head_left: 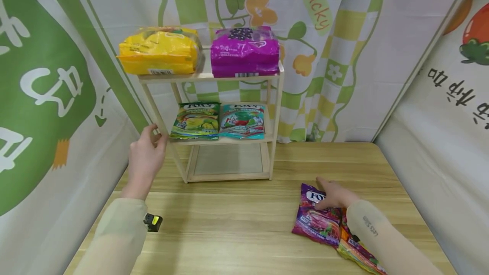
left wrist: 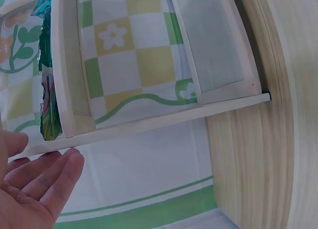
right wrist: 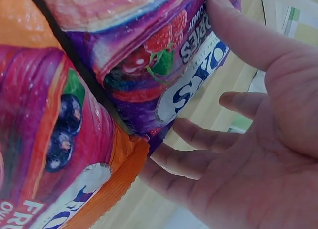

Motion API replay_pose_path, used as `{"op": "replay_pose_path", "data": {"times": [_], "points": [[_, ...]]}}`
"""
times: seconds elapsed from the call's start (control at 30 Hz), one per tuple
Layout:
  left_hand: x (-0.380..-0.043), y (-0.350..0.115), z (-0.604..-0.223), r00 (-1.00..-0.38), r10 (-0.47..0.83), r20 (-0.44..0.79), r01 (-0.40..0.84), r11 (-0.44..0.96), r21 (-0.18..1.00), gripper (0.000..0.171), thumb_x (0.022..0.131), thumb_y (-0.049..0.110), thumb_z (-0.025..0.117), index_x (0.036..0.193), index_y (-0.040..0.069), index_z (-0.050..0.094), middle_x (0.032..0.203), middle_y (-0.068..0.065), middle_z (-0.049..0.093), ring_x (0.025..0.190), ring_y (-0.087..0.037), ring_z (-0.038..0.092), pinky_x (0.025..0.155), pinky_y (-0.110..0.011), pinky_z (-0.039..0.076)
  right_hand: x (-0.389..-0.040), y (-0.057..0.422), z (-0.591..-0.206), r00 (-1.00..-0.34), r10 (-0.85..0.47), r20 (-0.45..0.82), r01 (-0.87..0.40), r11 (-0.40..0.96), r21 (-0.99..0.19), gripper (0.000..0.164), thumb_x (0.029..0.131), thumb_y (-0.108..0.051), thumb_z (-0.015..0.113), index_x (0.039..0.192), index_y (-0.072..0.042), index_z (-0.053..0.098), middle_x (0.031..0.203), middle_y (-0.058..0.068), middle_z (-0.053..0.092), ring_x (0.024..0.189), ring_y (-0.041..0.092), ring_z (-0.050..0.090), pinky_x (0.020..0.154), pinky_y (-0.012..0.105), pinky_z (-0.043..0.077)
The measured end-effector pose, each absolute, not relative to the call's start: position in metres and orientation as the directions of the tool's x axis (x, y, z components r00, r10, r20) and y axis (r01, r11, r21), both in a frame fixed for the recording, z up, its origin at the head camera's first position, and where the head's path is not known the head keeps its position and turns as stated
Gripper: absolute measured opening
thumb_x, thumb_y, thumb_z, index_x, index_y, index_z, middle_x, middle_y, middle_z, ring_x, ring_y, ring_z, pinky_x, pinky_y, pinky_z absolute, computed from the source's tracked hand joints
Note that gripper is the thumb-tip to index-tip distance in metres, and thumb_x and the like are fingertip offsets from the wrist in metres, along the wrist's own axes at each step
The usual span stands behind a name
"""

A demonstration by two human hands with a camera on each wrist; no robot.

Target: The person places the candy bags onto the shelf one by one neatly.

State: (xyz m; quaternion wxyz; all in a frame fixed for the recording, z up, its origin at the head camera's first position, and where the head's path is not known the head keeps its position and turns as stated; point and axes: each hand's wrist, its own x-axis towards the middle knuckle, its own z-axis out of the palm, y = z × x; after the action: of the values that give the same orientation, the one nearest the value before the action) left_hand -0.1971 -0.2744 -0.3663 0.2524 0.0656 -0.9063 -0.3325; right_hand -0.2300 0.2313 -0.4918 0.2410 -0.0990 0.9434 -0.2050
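Note:
My left hand [head_left: 147, 152] is at the left post of a small wooden shelf [head_left: 276, 118], thumb on one side and fingers on the other, lightly holding it. On the table's right side, my right hand [head_left: 336, 194] reaches over a purple candy bag [head_left: 315, 220]. Its thumb [right wrist: 243, 30] touches the bag's face while the other fingers extend spread past the top edge. An orange and red fruit candy bag [right wrist: 49, 124] lies beside the purple one, partly hidden under the right forearm in the head view.
A yellow bag [head_left: 160, 52] and a magenta bag [head_left: 244, 54] lie on the top shelf. On the middle shelf are a green candy bag [head_left: 196, 120] and a teal candy bag [head_left: 242, 121]. Printed curtains [head_left: 412, 54] surround the wooden table [head_left: 229, 224].

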Motion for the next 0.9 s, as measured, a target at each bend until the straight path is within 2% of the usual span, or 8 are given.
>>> {"op": "replay_pose_path", "data": {"times": [0.27,0.53,0.73,0.9], "points": [[-0.203,-0.275,-0.365,-0.868,-0.286,0.407,0.048,0.766,0.640,0.045,0.106,0.017,0.054,0.144,-0.006,0.047,0.122,-0.032,0.065,0.105,-0.050,0.068,0.082,-0.056,0.059,-0.227,0.227,-0.497,-0.885,-0.286,-0.368,-0.131,0.910,-0.393,0.092,0.082,-0.035,0.085,0.151,0.006,0.041,0.148,0.039,0.040,0.137,0.059,0.035,0.110,0.069,0.035],[-0.203,-0.275,-0.363,-0.874,-0.278,0.398,0.050,0.764,0.644,0.042,0.108,0.017,0.051,0.144,-0.006,0.047,0.120,-0.032,0.067,0.101,-0.048,0.070,0.076,-0.053,0.061,-0.225,0.212,-0.501,-0.896,-0.301,-0.328,-0.183,0.921,-0.344,0.086,0.078,-0.040,0.087,0.144,0.002,0.052,0.140,0.031,0.054,0.133,0.054,0.044,0.110,0.066,0.037],[-0.201,-0.275,-0.363,-0.890,-0.278,0.362,0.030,0.755,0.655,0.045,0.108,0.019,0.051,0.146,-0.005,0.046,0.122,-0.032,0.066,0.101,-0.047,0.071,0.073,-0.051,0.062,-0.223,0.198,-0.506,-0.901,-0.294,-0.319,-0.177,0.921,-0.348,0.080,0.077,-0.040,0.088,0.138,0.003,0.058,0.135,0.030,0.056,0.128,0.049,0.049,0.107,0.064,0.041],[-0.201,-0.276,-0.364,-0.884,-0.279,0.376,0.035,0.761,0.648,0.043,0.108,0.018,0.051,0.143,-0.005,0.048,0.119,-0.031,0.067,0.095,-0.045,0.073,0.070,-0.050,0.062,-0.220,0.184,-0.508,-0.908,-0.273,-0.317,-0.153,0.922,-0.356,0.080,0.076,-0.042,0.089,0.137,0.002,0.059,0.130,0.027,0.057,0.119,0.042,0.055,0.104,0.060,0.046]]}}
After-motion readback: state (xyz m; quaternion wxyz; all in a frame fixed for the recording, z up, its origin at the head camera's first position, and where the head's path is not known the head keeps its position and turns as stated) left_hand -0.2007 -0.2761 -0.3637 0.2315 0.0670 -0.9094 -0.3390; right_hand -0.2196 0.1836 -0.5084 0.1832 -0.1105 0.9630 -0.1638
